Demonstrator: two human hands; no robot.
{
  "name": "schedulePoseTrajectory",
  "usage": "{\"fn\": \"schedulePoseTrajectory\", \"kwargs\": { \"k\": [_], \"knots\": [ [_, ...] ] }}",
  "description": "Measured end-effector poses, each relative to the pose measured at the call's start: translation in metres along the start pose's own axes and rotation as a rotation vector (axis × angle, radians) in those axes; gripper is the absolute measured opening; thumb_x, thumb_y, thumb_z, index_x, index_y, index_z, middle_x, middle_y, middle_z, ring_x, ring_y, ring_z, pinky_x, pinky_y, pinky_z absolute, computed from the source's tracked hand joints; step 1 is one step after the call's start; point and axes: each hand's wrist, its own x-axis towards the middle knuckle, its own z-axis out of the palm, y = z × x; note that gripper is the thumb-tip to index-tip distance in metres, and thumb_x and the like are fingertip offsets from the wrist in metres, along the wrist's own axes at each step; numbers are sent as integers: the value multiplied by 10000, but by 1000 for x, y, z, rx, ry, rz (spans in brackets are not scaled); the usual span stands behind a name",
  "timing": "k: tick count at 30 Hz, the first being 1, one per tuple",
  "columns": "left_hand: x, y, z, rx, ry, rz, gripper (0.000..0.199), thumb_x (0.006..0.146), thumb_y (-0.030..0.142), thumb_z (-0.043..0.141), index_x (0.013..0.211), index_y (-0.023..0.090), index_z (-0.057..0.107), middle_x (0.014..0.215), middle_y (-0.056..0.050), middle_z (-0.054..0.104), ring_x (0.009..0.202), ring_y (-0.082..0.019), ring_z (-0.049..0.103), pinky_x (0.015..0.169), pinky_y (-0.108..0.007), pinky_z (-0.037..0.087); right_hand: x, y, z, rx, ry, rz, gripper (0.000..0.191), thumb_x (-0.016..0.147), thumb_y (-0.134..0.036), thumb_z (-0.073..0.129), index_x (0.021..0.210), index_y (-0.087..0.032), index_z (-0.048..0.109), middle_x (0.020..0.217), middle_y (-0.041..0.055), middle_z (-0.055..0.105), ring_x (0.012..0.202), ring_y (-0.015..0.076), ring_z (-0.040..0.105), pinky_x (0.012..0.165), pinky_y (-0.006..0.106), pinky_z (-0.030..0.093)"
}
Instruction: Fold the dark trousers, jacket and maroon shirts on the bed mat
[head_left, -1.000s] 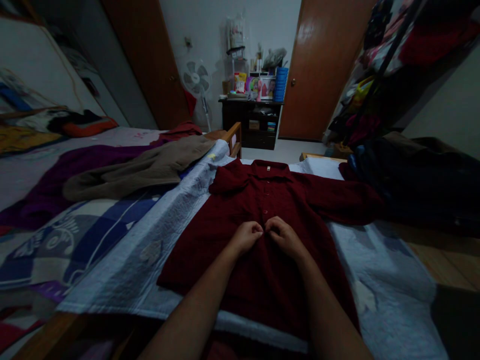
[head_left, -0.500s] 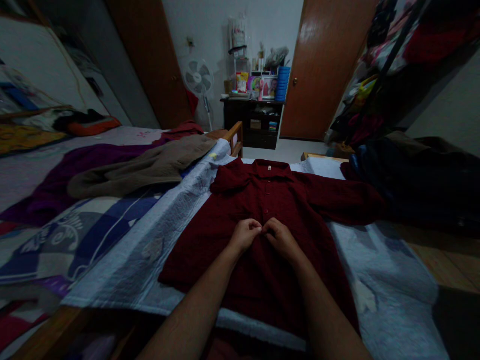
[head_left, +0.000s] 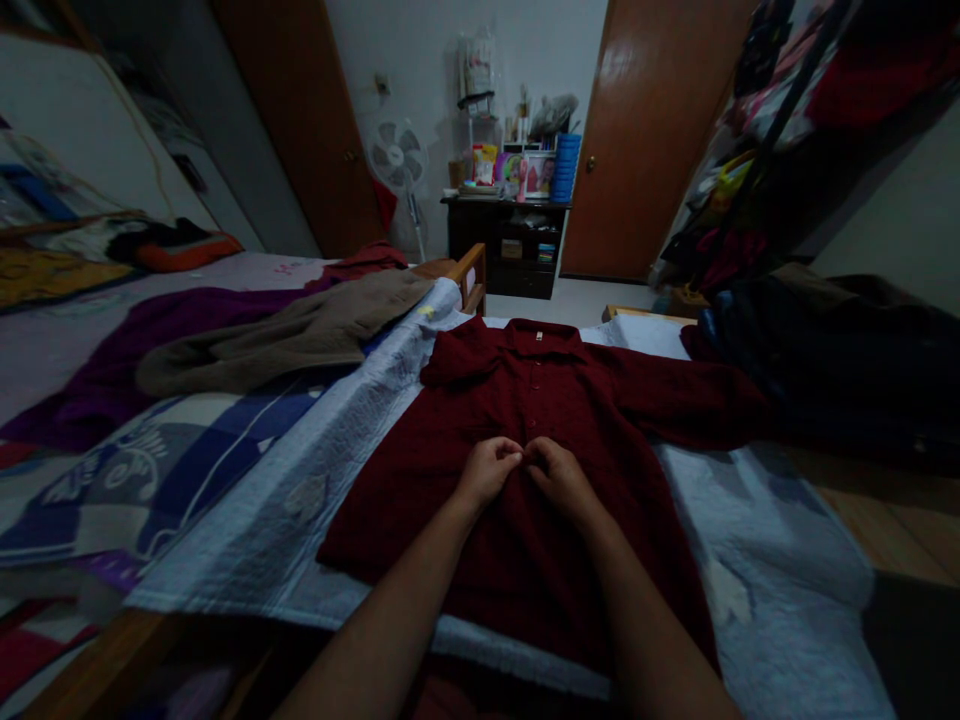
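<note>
A dark red buttoned shirt [head_left: 555, 400] lies spread out, collar away from me, on a light blue quilted cover [head_left: 765, 540]. Its right-hand sleeve stretches out to the side. My left hand [head_left: 489, 470] pinches the cloth at the front placket, about the middle of the shirt. Right beside it, my right hand [head_left: 559, 475] pinches the placket too, fingertips nearly touching those of the left. Whatever small part lies between the fingertips is hidden. Several buttons show above the hands.
Left of the shirt lie a grey-brown garment [head_left: 292, 335], a purple cloth [head_left: 172, 330] and a blue patterned blanket [head_left: 150, 480]. Dark clothes [head_left: 847, 360] are piled at the right. Farther back stand a fan [head_left: 397, 155] and a dark cabinet [head_left: 499, 245].
</note>
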Motion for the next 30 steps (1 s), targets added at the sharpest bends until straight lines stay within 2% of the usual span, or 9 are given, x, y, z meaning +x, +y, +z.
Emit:
{"fn": "schedulePoseTrajectory", "kwargs": {
  "k": [5, 9, 16, 24, 30],
  "knots": [
    [-2, 3, 0, -23, 19, 9, 127, 729, 225, 604, 791, 142, 677, 799, -39, 708, 762, -167, 644, 752, -275, 490, 1, 2, 7, -96, 53, -17, 176, 749, -103, 525, 870, -227, 558, 883, 25, 567, 805, 171, 528, 746, 286, 403],
    [-2, 4, -2, -53, 33, 23, 106, 713, 216, 614, 767, 156, 683, 800, -33, 711, 781, -172, 646, 776, -284, 485, 0, 3, 6, -120, 103, -32, 122, 754, -107, 541, 806, -217, 554, 866, 20, 527, 796, 162, 522, 730, 273, 409],
    [0, 2, 0, -130, 75, -25, 75, 673, 196, 628, 719, 156, 672, 726, -19, 689, 695, -154, 620, 693, -263, 467, -1, 1, 0, -32, 53, -126, 231, 759, -30, 451, 813, -206, 591, 877, 28, 547, 846, 152, 547, 794, 276, 436],
    [-2, 5, -1, -137, 71, -26, 76, 675, 200, 633, 725, 156, 670, 743, -23, 691, 718, -157, 626, 723, -269, 468, 0, 2, 2, -38, 67, -99, 168, 748, -58, 498, 796, -206, 561, 839, 16, 547, 797, 154, 536, 749, 274, 431],
    [-2, 3, -1, -128, 68, -18, 82, 680, 208, 630, 732, 156, 666, 750, -27, 686, 723, -162, 623, 724, -274, 470, -1, 1, 1, -39, 48, -127, 204, 742, -42, 501, 823, -205, 594, 879, 21, 535, 822, 147, 537, 759, 262, 434]
  ]
}}
